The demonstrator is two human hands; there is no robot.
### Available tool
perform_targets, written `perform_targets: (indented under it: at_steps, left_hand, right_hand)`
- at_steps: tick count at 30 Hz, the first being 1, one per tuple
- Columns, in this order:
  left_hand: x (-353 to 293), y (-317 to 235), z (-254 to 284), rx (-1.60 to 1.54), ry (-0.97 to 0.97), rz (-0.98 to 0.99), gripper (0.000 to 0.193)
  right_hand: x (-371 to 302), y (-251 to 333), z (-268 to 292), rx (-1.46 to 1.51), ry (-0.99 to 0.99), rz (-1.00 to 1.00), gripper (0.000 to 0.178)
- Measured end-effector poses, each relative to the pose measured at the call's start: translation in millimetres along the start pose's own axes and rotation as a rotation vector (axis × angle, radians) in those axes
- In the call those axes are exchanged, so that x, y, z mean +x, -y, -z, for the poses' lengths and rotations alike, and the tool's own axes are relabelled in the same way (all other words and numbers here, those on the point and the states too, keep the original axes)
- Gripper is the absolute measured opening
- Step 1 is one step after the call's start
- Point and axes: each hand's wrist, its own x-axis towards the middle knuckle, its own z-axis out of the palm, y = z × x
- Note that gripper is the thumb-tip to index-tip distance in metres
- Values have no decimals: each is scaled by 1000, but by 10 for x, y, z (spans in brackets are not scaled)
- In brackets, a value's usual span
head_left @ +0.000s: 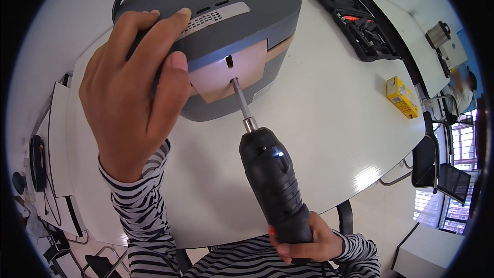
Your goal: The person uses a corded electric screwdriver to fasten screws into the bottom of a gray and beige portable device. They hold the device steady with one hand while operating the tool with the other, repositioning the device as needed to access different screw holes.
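The hands work apart: in the head view, the left hand [126, 90] lies spread over the appliance's top edge, while the right hand [314, 239] is wrapped round the butt of the black screwdriver [270, 175]. The grey appliance [257, 23] sits at the desk's [319, 123] far side, probably steadied by that left palm; the bit meets its beige panel [247, 72], held in line from below, seemingly to push straight. The left fingers hide part of the vent [221, 15]. To the right lie an open toolcase [368, 36] and a yellow box [402, 97].
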Motion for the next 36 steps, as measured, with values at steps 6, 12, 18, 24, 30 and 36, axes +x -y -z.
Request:
perform_targets:
  at_steps: [6,12,18,24,30,36]
  left_hand:
    - [3,-5,-12,21,-11,-9,32]
    - [5,-6,-32,7,-23,-22,32]
    - [1,7,-4,17,-23,-19,32]
    - [11,-7,-29,15,-25,-20,33]
    - [5,2,-44,20,-27,-16,33]
    - [8,-3,-25,27,-17,-8,33]
  right_hand:
    - [11,-15,11,21,18,10,35]
    - [-1,28,10,18,3,-5,30]
    - [12,17,12,-3,20,-5,32]
    - [6,2,19,-3,19,14,34]
    - [15,53,6,16,2,-25,27]
    - [13,54,2,-5,2,-24,26]
